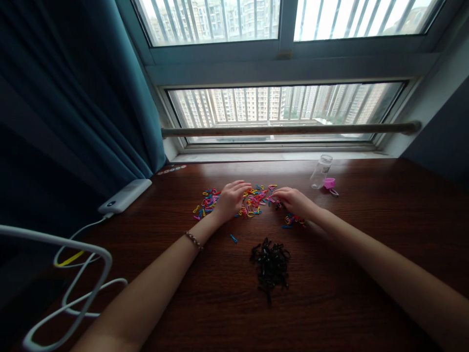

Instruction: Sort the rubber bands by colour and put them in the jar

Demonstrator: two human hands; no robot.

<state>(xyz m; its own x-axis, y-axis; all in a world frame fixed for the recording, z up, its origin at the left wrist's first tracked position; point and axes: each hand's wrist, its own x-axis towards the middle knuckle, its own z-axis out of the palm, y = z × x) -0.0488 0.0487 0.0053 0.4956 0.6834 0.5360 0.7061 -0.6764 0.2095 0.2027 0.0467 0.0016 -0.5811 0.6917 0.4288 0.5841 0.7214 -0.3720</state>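
A loose pile of small coloured hair ties [256, 197], pink, yellow, blue and red, spreads over the table. My left hand [230, 199] rests over the left part of this pile with its fingers stretched to the right; they look open. At the pile's right edge, my right hand [292, 199] has its fingertips drawn together among the pieces. Whatever they pinch is too small to make out. Below the right hand lies a smaller cluster of coloured ties [293, 221]. Nearer to me is a heap of black hair ties [270, 266]. A single blue piece [233, 238] lies apart.
A clear bottle [321, 172] lies tilted at the back right, beside a pink cap [330, 183] with a loop. At the left are a white power strip [125, 195], a looping white cable [76, 288] and a blue curtain [110, 98]. A window [286, 107] with a rail is behind.
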